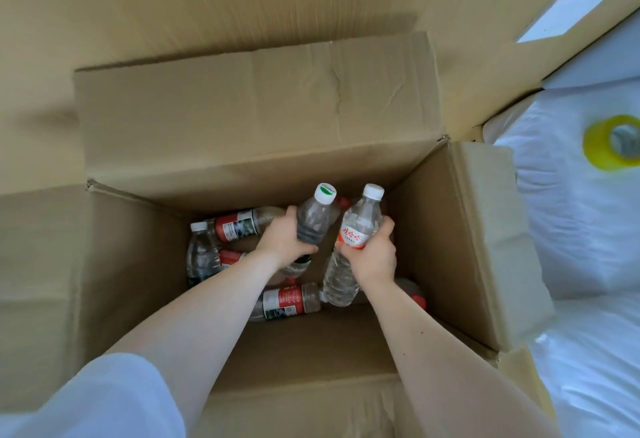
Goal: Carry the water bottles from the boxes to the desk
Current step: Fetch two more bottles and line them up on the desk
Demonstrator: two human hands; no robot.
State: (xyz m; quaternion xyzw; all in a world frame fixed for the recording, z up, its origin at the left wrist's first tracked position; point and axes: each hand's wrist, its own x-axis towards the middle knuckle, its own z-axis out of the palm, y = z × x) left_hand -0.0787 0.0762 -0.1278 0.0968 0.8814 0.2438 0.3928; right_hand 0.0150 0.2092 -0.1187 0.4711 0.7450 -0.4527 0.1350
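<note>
Packing area: cardboard boxes (242,118), tape roll (613,143)

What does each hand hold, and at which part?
The left hand holds a bottle with a green-topped cap by its lower body; the right hand holds a red-labelled bottle, grip around the label.

Open cardboard box (450,229), several bottles (287,300) lying loose on its bottom. White crinkly sheet (571,229) just beside it, yellow tape roll (594,146) on top.
</note>
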